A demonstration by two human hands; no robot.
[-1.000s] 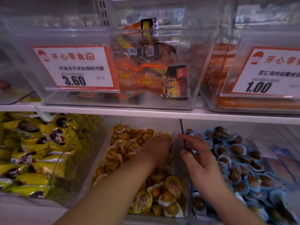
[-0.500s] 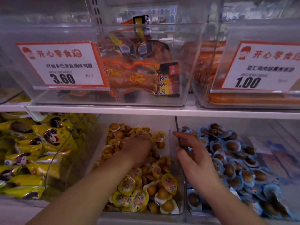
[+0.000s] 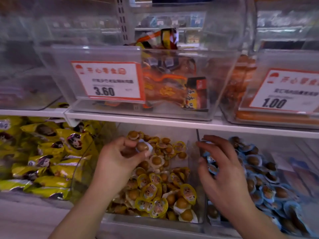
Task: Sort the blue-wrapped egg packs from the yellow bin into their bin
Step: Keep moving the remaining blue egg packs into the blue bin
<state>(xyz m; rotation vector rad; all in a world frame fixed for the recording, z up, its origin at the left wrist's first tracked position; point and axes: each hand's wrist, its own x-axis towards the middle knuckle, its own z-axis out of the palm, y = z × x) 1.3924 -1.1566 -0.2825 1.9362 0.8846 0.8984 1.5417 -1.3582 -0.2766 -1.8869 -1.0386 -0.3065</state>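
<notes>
On the lower shelf, your left hand (image 3: pixel 119 157) is raised above the yellow bin (image 3: pixel 151 219), fingers curled around 1 blue-wrapped egg pack (image 3: pixel 144 147) pinched between thumb and fingertips; a second pack with a brown egg seems to sit just above it at your fingertips, though the blur makes that hard to confirm. Below your hand, the yellow bin is heaped with yellow-wrapped egg packs (image 3: pixel 151 188). Your right hand (image 3: pixel 224 173) hovers over the clear divider (image 3: pixel 198 140) between the 2 bins, fingers spread and loosely bent; blue packs show right beside your fingers, but you cannot tell from this view whether the hand is gripping any of them. Just to its right, the blue bin (image 3: pixel 293 152) holds a pile of blue-wrapped packs (image 3: pixel 269 190). Yellow snack bags (image 3: pixel 43 152) fill the bin on the far left. Above, on the upper shelf (image 3: pixel 155 120), clear bins carry price tags reading 3.60 (image 3: pixel 107 81) and 1.00 (image 3: pixel 283 92).
</notes>
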